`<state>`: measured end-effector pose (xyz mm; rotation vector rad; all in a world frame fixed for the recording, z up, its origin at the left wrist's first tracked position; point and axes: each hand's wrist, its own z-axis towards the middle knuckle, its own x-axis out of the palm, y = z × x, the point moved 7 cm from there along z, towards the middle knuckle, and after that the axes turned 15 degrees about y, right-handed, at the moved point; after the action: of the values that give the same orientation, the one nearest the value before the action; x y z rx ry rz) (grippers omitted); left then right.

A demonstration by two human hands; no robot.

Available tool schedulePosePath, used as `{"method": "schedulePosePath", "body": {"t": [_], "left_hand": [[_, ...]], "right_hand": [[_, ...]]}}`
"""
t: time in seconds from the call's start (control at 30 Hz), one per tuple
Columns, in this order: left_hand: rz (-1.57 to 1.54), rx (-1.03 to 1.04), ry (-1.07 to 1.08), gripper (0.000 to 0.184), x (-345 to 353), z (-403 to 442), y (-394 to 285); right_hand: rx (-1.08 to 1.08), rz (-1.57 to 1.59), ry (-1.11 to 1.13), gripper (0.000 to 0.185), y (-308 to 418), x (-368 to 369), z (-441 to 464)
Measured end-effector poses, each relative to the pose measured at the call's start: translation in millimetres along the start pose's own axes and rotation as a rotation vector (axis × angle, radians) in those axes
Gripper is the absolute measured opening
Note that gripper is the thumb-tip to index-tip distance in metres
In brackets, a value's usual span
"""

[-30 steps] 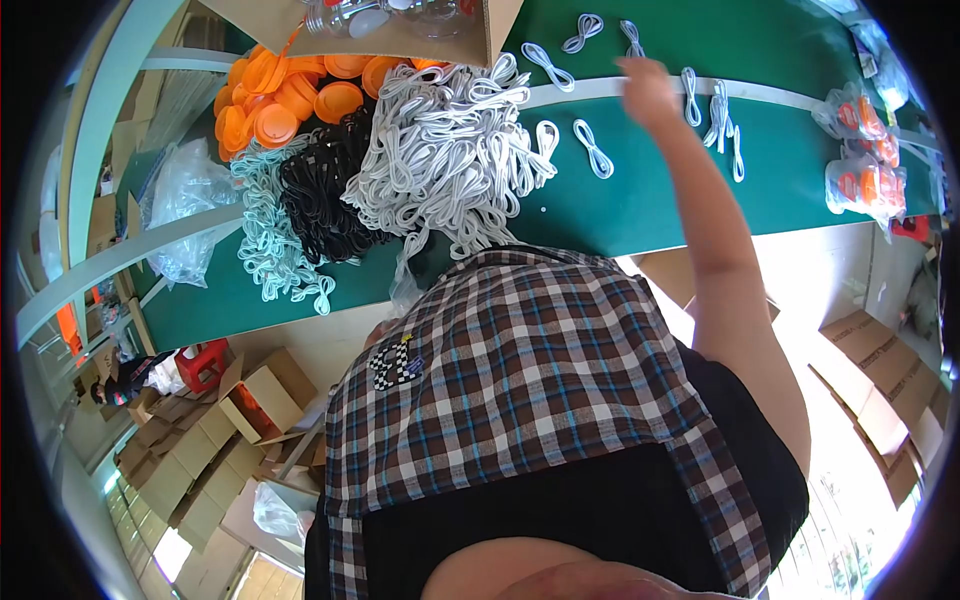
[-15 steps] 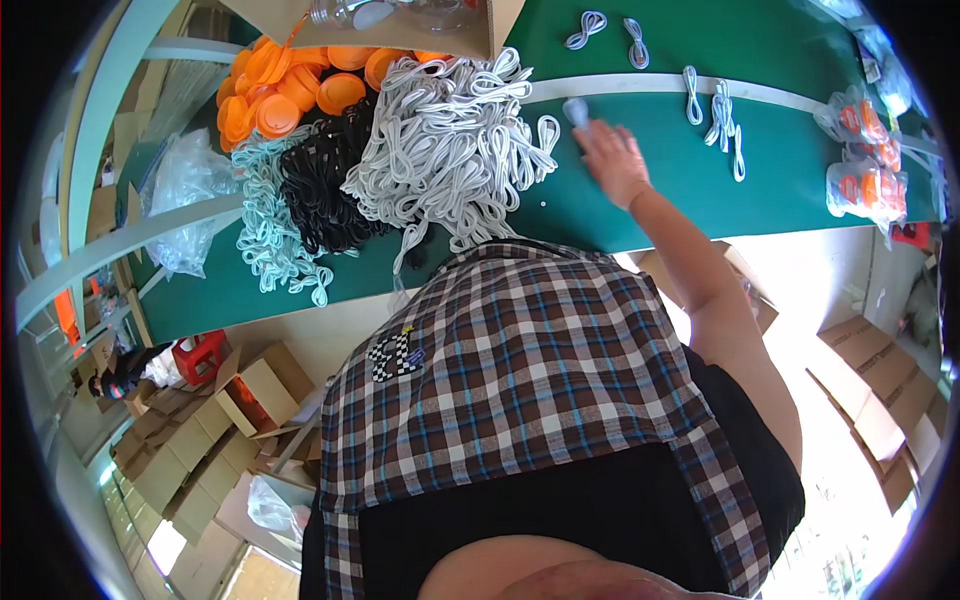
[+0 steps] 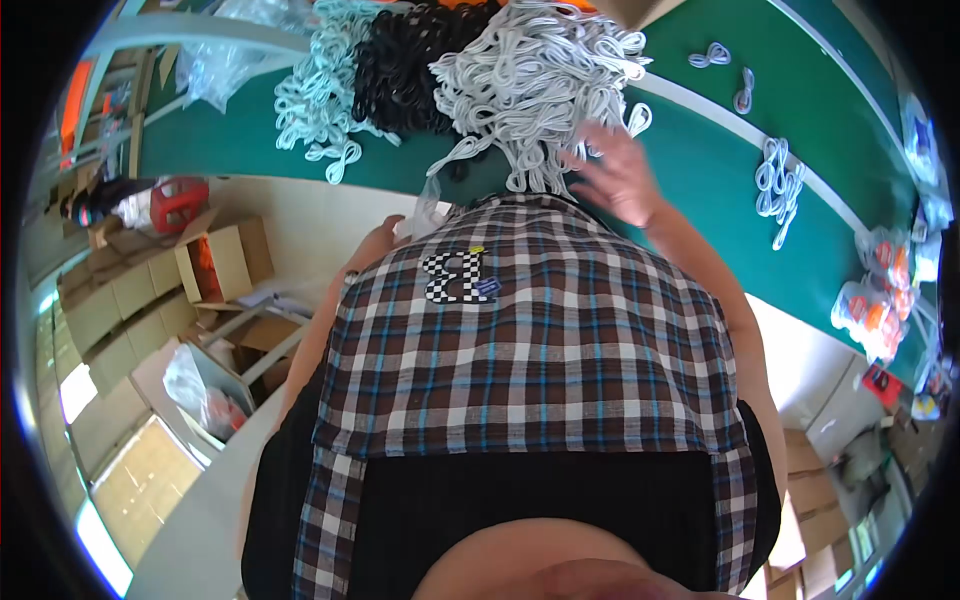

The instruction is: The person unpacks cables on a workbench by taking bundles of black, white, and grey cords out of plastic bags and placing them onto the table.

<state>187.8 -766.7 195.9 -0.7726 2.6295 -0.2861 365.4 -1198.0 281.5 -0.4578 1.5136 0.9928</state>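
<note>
1. Two bare hands work near the front edge of the green table (image 3: 710, 185), and we see both past our plaid apron (image 3: 530, 350).
2. Our right hand (image 3: 622, 180) hovers at the lower right side of the white cord pile (image 3: 535, 85). We have its fingers spread apart; they are blurred, and we cannot tell whether they touch the cords.
3. Our left hand (image 3: 385, 237) is low beside the apron, partly hidden, near a strip of clear plastic (image 3: 427, 212). We cannot tell whether its fingers are together or gripping the plastic.
4. We find the white cord pile on the table, with the black cords (image 3: 410, 75) touching its left side and the pale green cords (image 3: 325, 95) left of those.
5. One loose white bundle (image 3: 640, 120) lies just beside the pile, near our right hand.
6. Farther right we see two single bundles, one near the top (image 3: 710, 56) and one below it (image 3: 744, 92), then an overlapping cluster of bundles (image 3: 772, 180) nearer us.
7. Toward the table's right end we have clear bags with orange pieces (image 3: 870, 318).
</note>
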Motion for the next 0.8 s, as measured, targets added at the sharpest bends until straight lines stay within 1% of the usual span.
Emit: {"method": "schedulePosePath", "body": {"t": [0.03, 0.07, 0.13, 0.17, 0.23, 0.3, 0.33, 0.4, 0.47, 0.5, 0.57, 0.63, 0.7, 0.73, 0.8], "left_hand": [[0.040, -0.012, -0.019, 0.056, -2.2, -2.1, -11.3], [0.020, -0.020, -0.026, 0.056, -1.4, -0.8, -11.7], [0.024, 0.145, -0.151, 0.055, -6.2, -6.7, -19.9], [0.000, 0.126, -0.174, 0.051, -11.1, -16.6, -26.6], [-0.044, 0.099, -0.204, 0.048, -23.0, -39.6, -32.9], [-0.677, 0.321, -0.235, 0.043, -34.1, -58.0, -30.9], [-0.698, 0.314, -0.247, 0.043, -36.3, -65.8, -24.3], [-0.975, 0.465, -0.206, 0.039, -43.3, -85.1, -6.0], [-1.240, 0.632, -0.172, 0.035, -49.5, -103.9, 7.8], [-1.255, 0.633, -0.194, 0.035, -47.3, -112.0, 11.4], [-1.660, 0.672, -0.321, 0.037, -40.1, -128.9, 22.9], [-2.051, 0.744, -0.465, 0.039, -42.4, -145.3, 39.5], [-2.109, 0.999, -0.333, 0.037, -46.3, -135.4, 65.7], [-2.104, 1.037, -0.364, 0.037, -44.9, -129.4, 78.9], [-1.963, 0.803, -0.768, 0.035, -36.5, -121.0, 119.7]], "right_hand": [[-0.218, 0.041, 0.091, 0.048, 47.5, 14.0, 28.9], [-0.314, 0.026, 0.170, 0.044, 68.1, 24.9, 49.6], [-0.515, -0.044, 0.187, 0.045, 84.0, 54.1, 71.3], [-0.537, -0.045, 0.189, 0.045, 84.3, 71.1, 76.7], [-0.555, -0.115, 0.210, 0.046, 84.6, 108.9, 80.7], [-0.576, -0.188, 0.232, 0.046, 82.3, 130.7, 82.0], [-0.556, -0.132, 0.245, 0.046, 79.7, 122.4, 79.6], [-0.562, -0.075, 0.262, 0.045, 79.0, 100.5, 70.6], [-0.495, -0.144, 0.299, 0.046, 75.4, 87.4, 69.7], [-0.488, -0.149, 0.335, 0.048, 74.7, 86.8, 69.6], [-0.516, -0.167, 0.364, 0.051, 78.3, 83.1, 69.3], [-0.459, -0.076, 0.428, 0.060, 81.9, 77.1, 70.6], [-0.397, -0.049, 0.470, 0.065, 90.4, 69.6, 67.5], [-0.413, -0.048, 0.503, 0.066, 94.5, 69.5, 60.5], [-0.477, -0.132, 0.454, 0.064, 99.5, 72.2, 47.7]]}}
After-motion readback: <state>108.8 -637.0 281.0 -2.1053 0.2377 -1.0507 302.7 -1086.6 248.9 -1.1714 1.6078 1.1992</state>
